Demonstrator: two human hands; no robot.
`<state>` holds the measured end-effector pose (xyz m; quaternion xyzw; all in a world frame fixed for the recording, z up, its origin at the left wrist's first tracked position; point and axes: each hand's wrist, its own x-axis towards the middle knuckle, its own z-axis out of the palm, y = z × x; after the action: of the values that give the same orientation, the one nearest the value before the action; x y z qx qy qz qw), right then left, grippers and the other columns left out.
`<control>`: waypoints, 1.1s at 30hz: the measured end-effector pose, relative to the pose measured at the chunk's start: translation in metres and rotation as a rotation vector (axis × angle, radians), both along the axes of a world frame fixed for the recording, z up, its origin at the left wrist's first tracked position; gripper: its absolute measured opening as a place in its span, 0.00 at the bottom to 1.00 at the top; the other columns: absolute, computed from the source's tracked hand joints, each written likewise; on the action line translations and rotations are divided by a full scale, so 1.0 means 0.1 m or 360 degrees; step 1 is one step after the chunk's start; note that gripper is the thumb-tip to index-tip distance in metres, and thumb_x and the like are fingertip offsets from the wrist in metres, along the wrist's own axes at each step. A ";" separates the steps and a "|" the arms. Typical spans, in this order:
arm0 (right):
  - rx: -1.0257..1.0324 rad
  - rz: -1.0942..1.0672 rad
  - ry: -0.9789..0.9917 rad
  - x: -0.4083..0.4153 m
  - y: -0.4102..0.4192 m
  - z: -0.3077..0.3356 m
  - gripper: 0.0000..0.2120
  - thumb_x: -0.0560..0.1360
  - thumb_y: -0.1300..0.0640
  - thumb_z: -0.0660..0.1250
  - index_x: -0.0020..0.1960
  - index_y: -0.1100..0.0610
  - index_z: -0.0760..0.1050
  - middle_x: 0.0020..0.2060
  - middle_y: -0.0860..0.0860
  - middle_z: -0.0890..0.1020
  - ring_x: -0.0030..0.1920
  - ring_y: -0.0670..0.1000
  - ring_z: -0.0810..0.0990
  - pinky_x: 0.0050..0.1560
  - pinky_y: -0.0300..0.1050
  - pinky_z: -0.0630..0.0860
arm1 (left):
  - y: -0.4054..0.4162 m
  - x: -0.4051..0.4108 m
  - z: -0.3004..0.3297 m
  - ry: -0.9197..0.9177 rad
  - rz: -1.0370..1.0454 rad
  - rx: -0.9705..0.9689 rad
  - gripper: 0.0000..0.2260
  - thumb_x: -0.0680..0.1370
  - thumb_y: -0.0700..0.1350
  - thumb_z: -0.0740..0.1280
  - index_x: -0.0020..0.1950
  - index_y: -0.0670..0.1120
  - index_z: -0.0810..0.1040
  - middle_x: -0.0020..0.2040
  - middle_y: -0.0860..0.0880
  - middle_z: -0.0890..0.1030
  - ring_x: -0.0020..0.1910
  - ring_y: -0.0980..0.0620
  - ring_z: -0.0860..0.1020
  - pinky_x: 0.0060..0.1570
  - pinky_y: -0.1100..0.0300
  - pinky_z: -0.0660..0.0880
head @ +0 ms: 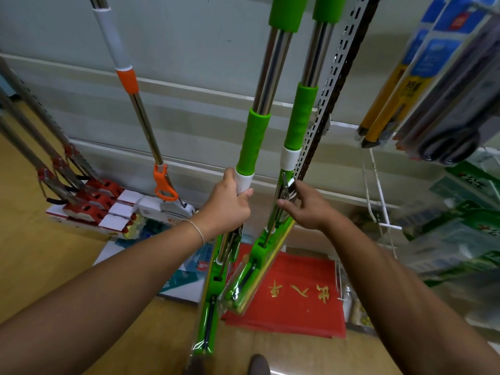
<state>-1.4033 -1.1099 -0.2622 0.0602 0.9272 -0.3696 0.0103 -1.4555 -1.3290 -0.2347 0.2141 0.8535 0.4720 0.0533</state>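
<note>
Two steel-tubed mops with bright green foam sleeves stand side by side before a pale wall panel (189, 63). The left hand (227, 209) wraps closed around the white plastic collar (243, 181) of the left green mop (253, 142). The right hand (308, 209) pinches the metal wringer lever (284, 189) of the right green mop (300, 117) between thumb and forefinger. Each green mop head sits inside a clear plastic bag (238, 290). Further left, red-and-white cardboard boxes (92, 209) sit under other mops; their contents are hidden.
</note>
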 end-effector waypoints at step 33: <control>0.0087 -0.0791 0.0093 -0.44 -0.26 -0.22 0.32 0.59 0.26 0.71 0.48 0.50 0.75 0.43 0.48 0.82 0.44 0.52 0.80 0.41 0.46 0.77 | -0.30 -0.03 0.06 0.0162 0.0205 -0.0115 0.14 0.76 0.43 0.65 0.53 0.50 0.60 0.39 0.53 0.70 0.35 0.57 0.72 0.28 0.64 0.64</control>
<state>-1.4469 -1.1363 -0.2839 0.2757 0.8935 -0.3371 -0.1094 -1.4582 -1.3593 -0.2287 0.1805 0.8836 0.4319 -0.0129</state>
